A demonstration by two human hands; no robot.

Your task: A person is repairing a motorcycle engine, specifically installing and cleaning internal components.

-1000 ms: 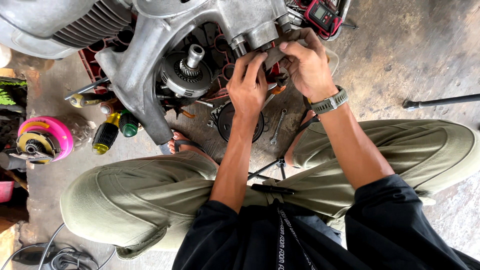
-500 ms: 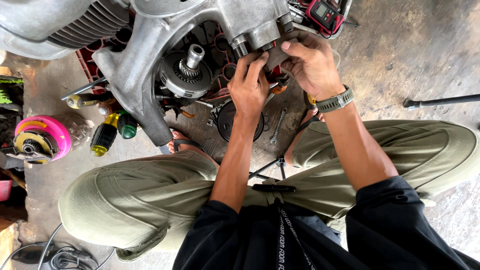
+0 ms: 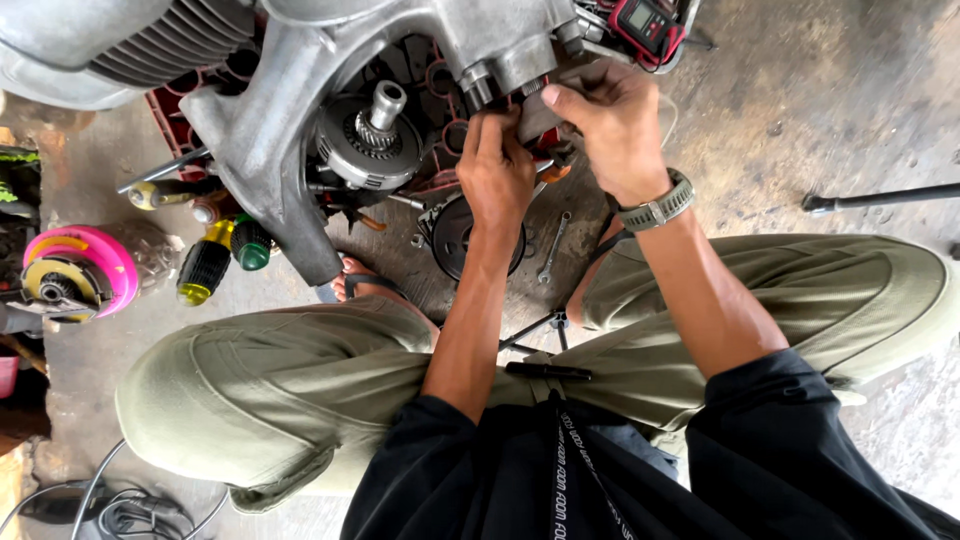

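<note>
Head view: both hands (image 3: pixel 555 150) press against the grey engine casing (image 3: pixel 290 110).

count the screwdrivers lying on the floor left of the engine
3, clustered left of the engine: a yellow-handled one, a black-and-yellow one, and a green-capped one. More may be hidden beneath the engine.

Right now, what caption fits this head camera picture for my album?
Both hands, left hand and right hand, work at the grey engine casing, screwdrivers lying nearby.
</note>
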